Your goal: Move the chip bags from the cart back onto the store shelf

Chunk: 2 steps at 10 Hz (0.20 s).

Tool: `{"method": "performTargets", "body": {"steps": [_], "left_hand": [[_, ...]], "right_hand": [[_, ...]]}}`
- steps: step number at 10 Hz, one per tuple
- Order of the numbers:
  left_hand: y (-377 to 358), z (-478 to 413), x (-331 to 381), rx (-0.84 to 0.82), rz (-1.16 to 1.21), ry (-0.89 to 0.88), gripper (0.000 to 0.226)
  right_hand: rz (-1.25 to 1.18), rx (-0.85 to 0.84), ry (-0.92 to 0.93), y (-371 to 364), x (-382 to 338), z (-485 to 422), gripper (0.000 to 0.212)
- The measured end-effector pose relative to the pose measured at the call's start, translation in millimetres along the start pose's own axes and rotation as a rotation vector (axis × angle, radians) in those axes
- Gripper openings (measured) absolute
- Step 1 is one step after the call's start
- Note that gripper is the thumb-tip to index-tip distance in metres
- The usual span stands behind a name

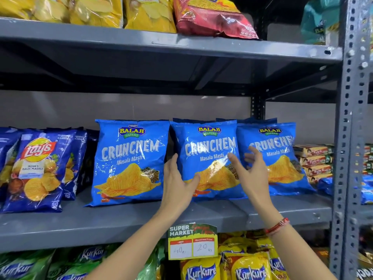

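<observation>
The three Crunchem bags (207,158) are bright blue with pale lettering, a yellow-and-green logo and golden ridged chips printed low. The Lay's bags (38,170) are darker blue with a red-and-yellow badge. The shelf (101,223) is plain grey; the wrist thread (277,226) is red.

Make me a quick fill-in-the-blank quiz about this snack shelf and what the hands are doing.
1. The front row shows ____ light blue Crunchem bags side by side.
2. The left hand and right hand flank the ____ Crunchem bag.
3. The red thread bracelet is on the ____ wrist.
4. The price tag shows a discounted price of ____.

Missing words: three; middle; right; 20
</observation>
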<state>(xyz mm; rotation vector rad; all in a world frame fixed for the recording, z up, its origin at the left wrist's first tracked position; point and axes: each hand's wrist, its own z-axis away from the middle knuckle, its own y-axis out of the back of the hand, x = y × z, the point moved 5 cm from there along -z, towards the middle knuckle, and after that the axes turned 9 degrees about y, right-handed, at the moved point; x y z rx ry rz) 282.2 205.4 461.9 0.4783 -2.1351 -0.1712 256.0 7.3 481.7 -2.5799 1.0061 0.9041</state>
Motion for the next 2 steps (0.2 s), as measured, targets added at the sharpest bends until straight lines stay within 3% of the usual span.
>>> {"method": "performTargets", "body": {"steps": [2], "left_hand": [[27.9, -1.4, 10.9, 0.111, -0.339, -0.299, 0.078]], "right_hand": [[-0.104, 0.176, 0.261, 57.9, -82.0, 2.7, 0.033]]}}
